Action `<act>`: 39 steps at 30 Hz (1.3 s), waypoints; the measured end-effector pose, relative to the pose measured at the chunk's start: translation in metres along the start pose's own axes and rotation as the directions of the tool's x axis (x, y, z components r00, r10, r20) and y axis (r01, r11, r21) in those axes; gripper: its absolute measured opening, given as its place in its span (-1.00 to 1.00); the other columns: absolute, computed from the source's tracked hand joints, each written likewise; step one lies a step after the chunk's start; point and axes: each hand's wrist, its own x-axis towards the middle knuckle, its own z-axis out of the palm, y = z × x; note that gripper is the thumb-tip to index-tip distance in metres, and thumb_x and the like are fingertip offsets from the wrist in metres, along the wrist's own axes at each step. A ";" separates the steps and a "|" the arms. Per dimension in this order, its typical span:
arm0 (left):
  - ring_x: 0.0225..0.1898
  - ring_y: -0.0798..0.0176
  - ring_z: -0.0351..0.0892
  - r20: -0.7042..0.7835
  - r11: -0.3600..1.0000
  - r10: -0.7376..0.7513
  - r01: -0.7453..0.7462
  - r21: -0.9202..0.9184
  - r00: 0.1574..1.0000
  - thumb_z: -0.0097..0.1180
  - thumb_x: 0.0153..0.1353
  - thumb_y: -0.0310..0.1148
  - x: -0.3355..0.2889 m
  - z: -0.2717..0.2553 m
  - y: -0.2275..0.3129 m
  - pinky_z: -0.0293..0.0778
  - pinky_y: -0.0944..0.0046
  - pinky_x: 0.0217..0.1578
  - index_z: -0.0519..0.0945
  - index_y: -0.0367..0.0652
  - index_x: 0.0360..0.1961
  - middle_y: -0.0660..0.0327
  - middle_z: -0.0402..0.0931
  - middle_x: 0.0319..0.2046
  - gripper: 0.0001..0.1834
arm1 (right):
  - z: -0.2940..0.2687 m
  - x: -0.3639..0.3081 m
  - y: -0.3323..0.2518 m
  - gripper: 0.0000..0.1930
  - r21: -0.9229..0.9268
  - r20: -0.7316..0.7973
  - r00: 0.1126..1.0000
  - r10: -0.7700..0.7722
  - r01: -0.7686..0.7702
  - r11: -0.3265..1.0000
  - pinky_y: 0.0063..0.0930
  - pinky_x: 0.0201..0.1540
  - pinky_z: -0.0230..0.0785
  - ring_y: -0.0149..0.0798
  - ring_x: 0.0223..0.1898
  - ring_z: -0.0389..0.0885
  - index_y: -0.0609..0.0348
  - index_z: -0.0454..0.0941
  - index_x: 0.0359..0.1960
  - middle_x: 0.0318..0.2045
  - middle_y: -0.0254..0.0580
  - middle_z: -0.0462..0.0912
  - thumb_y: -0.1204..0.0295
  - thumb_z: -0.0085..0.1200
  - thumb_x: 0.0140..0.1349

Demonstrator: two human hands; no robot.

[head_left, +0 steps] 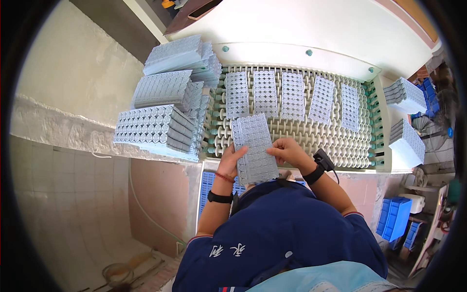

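A grey panel (254,141) with rows of round, disc-like shapes is held in front of my body, tilted, over the near edge of the roller conveyor (335,143). My left hand (228,161) grips its left edge, thumb on the face. At its right edge, the fingers of my right hand (289,151) are pinched on the panel. Beyond it, several similar flat panels lie side by side across the rollers, among them a left one (237,95), a middle one (293,96) and a right one (350,107).
Stacked panels (148,126) stand on the ledge left of the conveyor. Smaller stacks (406,141) rest on its right side. A white machine cover (292,29) rises behind. Blue crates (393,219) stand low on the right, and a hose (141,202) hangs at left.
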 end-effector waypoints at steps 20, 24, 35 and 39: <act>0.05 0.01 0.42 0.134 0.933 0.133 -0.078 -0.350 0.982 -0.01 0.13 -0.46 -0.067 -0.059 0.028 0.34 0.09 0.08 0.13 -0.48 0.16 -0.09 0.36 0.04 -0.40 | 0.070 0.045 0.014 -0.77 -0.154 -0.184 0.978 -0.097 0.069 0.986 -0.55 -0.69 0.41 -0.35 -0.70 0.59 0.37 0.55 -0.51 -0.69 -0.17 0.56 0.39 0.15 0.11; 0.04 0.02 0.43 0.141 0.945 0.108 -0.058 -0.322 0.984 0.00 0.13 -0.46 -0.065 -0.065 0.025 0.35 0.10 0.07 0.14 -0.47 0.16 -0.08 0.36 0.04 -0.41 | 0.049 0.021 0.009 -0.78 -0.129 -0.263 0.963 -0.058 0.024 0.991 -0.54 -0.70 0.43 -0.36 -0.69 0.58 0.38 0.59 -0.43 -0.67 -0.17 0.58 0.39 0.13 0.12; -0.02 0.12 0.46 0.093 0.982 0.059 -0.041 -0.186 0.994 0.06 0.15 -0.41 -0.042 -0.044 0.022 0.35 0.20 0.03 0.25 -0.42 0.11 0.03 0.42 -0.01 -0.47 | -0.036 -0.043 0.027 -0.78 -0.086 -0.587 0.810 -0.018 -0.040 0.996 -0.62 -0.71 0.40 -0.45 -0.69 0.55 0.36 0.61 -0.37 -0.61 -0.20 0.61 0.39 0.12 0.12; -0.06 0.19 0.47 0.024 0.993 0.052 -0.049 -0.104 0.998 0.09 0.14 -0.45 -0.031 -0.018 0.022 0.35 0.24 0.00 0.28 -0.37 0.10 0.10 0.44 -0.04 -0.50 | -0.048 -0.061 0.034 -0.75 -0.404 -0.677 0.710 -0.192 -0.140 0.904 -0.53 -0.59 0.40 -0.39 -0.64 0.58 0.29 0.62 -0.41 -0.59 -0.16 0.63 0.30 0.18 0.08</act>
